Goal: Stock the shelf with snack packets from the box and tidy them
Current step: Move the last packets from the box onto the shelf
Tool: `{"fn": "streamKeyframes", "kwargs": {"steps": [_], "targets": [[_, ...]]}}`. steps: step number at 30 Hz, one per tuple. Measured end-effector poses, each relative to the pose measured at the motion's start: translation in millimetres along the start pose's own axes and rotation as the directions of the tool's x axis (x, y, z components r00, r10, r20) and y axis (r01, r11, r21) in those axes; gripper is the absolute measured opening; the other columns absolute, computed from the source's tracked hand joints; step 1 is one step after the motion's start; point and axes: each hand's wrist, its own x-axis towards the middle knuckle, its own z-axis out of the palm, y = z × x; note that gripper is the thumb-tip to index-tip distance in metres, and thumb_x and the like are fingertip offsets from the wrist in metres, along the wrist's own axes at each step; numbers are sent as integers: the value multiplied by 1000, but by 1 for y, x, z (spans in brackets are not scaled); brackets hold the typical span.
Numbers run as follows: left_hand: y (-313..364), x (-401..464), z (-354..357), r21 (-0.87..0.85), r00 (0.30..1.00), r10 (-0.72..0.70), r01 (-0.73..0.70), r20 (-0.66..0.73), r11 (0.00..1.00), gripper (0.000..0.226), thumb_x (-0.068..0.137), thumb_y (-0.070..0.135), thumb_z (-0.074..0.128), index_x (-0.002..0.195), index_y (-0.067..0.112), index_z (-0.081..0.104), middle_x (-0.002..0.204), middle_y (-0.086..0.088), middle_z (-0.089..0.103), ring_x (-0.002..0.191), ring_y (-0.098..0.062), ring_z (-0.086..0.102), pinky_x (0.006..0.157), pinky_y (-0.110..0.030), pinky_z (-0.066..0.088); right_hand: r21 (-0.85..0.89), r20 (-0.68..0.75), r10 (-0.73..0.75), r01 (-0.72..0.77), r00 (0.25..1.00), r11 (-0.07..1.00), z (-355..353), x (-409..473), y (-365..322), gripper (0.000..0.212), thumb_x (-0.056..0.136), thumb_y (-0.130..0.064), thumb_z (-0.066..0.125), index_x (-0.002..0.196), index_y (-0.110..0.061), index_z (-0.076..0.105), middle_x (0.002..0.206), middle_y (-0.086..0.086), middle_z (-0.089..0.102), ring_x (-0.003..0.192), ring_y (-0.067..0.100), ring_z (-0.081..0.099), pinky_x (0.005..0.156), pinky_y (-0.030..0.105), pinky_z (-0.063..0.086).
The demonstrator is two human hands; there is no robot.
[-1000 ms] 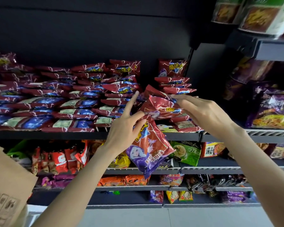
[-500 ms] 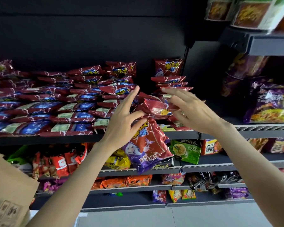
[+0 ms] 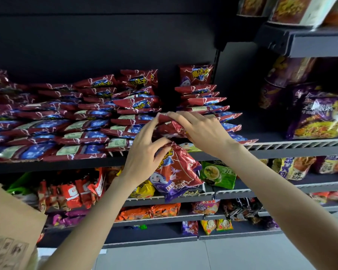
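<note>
Packets: red snack packets point(image 3: 90, 125) lie in flat stacks along the dark shelf point(image 3: 66, 164), with a shorter stack point(image 3: 201, 98) at the right end, partly behind your hands.
Head view, left hand: your left hand point(image 3: 142, 158) pinches the top of one hanging packet point(image 3: 176, 172) between thumb and curled fingers; the index finger points up toward the stacks.
Head view, right hand: your right hand point(image 3: 201, 131) is curled over a second, crumpled packet point(image 3: 170, 126), gripping it at shelf level.
Packet against grip: the hanging packet droops below your left hand, in front of the shelf edge and not on it. The crumpled one sits under your right palm, in the gap between the long stacks and the right stack.
Step in hand: you appear to be laying the right-hand packet into that gap while the left holds the next one ready.
Doing it well: flatten the packet before you let go, and line its front edge up with its neighbours. Push it back until it rests fully on the shelf. Keep your wrist clear of the right stack, which looks easy to tip.
Box: a cardboard box point(image 3: 10, 227) shows at lower left, well apart from both hands.
</note>
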Motion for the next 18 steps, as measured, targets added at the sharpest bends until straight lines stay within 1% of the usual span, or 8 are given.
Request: {"fn": "streamKeyframes", "kwargs": {"steps": [2,4,7,9,11,13,15,18], "targets": [[-2,-11,-6,-22,998,-21,20,-53,1000,26,92,33,53,96,15,70,150,-14,31,137,-32,31,110,-41,24,-61,36,4,-2,999,998,2,1,-6,87,70,3,63,144,-16,22,123,9,60,83,22,65,41,23,28],[-3,-22,-15,-64,996,-34,28,-88,998,27,91,33,52,97,13,69,146,-8,38,135,-26,35,111,-39,26,-117,74,-19,27,997,993,-2,-3,-8,91,68,4,63,144,-15,18,126,10,58,89,24,65,44,25,28],[-2,-35,-30,-146,986,-90,70,-140,987,31,92,31,50,103,8,68,117,-3,63,111,-13,55,94,-40,48,-160,52,-25,33,998,987,-5,-8,-7,95,64,4,69,143,-15,21,125,11,59,93,27,65,44,26,42],[1,-42,-44,-169,973,-140,109,-181,980,36,92,33,50,106,5,67,100,-2,69,93,-6,61,79,-27,53,-121,43,-23,28,999,992,-2,-8,-13,97,64,5,71,142,-15,18,125,15,58,96,31,64,50,31,52],[3,-45,-63,-158,964,-155,123,-214,980,39,93,37,48,104,5,67,87,1,69,77,-4,63,65,-17,50,-100,92,-10,19,996,995,4,-8,-23,97,69,-2,73,143,-16,12,129,16,55,103,33,62,59,35,57],[3,-44,-86,-114,950,-167,141,-264,983,36,92,35,49,101,4,66,77,3,65,61,-10,60,55,-23,46,-133,148,35,-15,988,991,11,-8,-28,101,71,-17,78,144,-18,8,132,14,53,106,32,60,67,35,56],[3,-39,-111,-67,936,-179,167,-303,984,34,93,34,51,99,5,66,72,4,62,56,-10,57,53,-23,44,-108,170,61,-43,984,993,11,-6,-28,100,69,-20,79,145,-20,14,131,13,54,106,32,60,69,37,55],[1,-24,-140,10,925,-179,193,-335,981,27,94,30,54,98,6,65,69,8,56,54,6,49,52,-11,39,76,109,60,-68,992,995,-3,-8,-26,79,84,-26,66,148,-21,21,142,8,44,120,29,53,76,35,54]]}}
